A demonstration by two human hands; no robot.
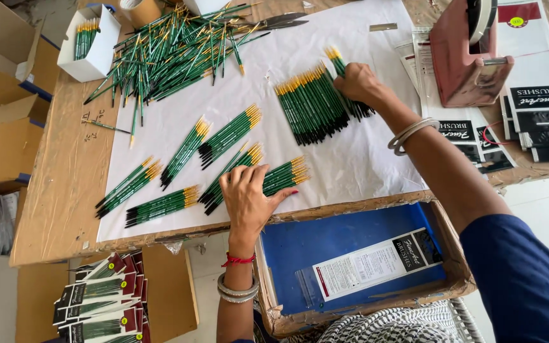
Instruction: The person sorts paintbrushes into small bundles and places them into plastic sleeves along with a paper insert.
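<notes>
Green-handled paint brushes with gold ferrules lie on white paper [363, 159] over a cardboard worktop. My left hand [248, 197] rests flat on a small bundle of brushes [281, 178] near the paper's front edge, fingers spread. My right hand [358, 82] reaches to the far right and grips a few brushes [337, 62] beside a large fanned row of brushes [312, 108]. Several small sorted bundles [185, 149] lie to the left. A big loose heap of brushes [173, 51] sits at the back.
A pink tape dispenser [468, 57] stands at the right, with printed plastic sleeves [541, 108] beside it. Scissors [281, 22] lie at the back. A white box with brushes [90, 41] is back left. A blue-lined carton [351, 248] holds a sleeve. Packed brush packs [103, 298] lie below.
</notes>
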